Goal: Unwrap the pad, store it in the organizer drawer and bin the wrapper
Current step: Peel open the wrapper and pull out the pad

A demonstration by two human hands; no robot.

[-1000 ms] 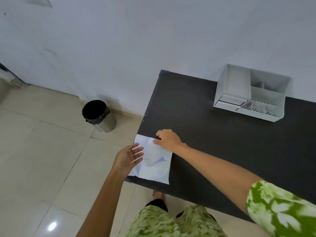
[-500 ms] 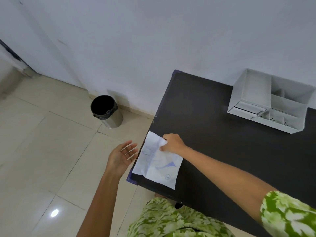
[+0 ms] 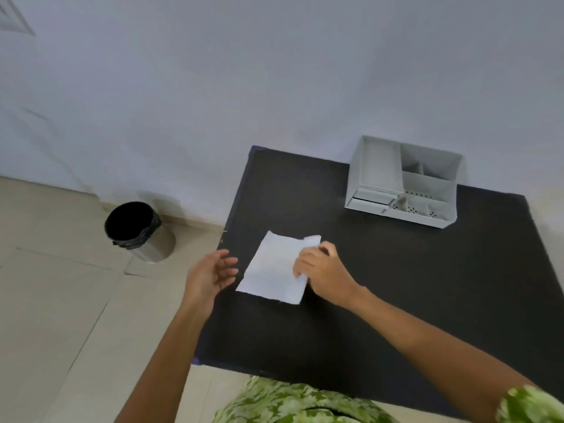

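Observation:
A flat white wrapped pad (image 3: pixel 273 267) lies on the black table (image 3: pixel 412 294), a little in from its left edge, plain side up. My right hand (image 3: pixel 320 270) rests on the pad's right side and pinches a small flap at its upper right corner. My left hand (image 3: pixel 210 273) hovers open just left of the pad, over the table's edge, fingers apart and holding nothing. A white desk organizer (image 3: pixel 403 181) with several compartments and low drawers stands at the back of the table against the wall.
A round steel bin (image 3: pixel 137 230) with a black liner stands on the tiled floor left of the table, near the wall. The grey wall runs right behind the table. My green patterned clothes show at the bottom edge.
The pad has slid right, away from the table's left edge, and now shows its plain side. My right hand shifted to its right side. The view swung left to right.

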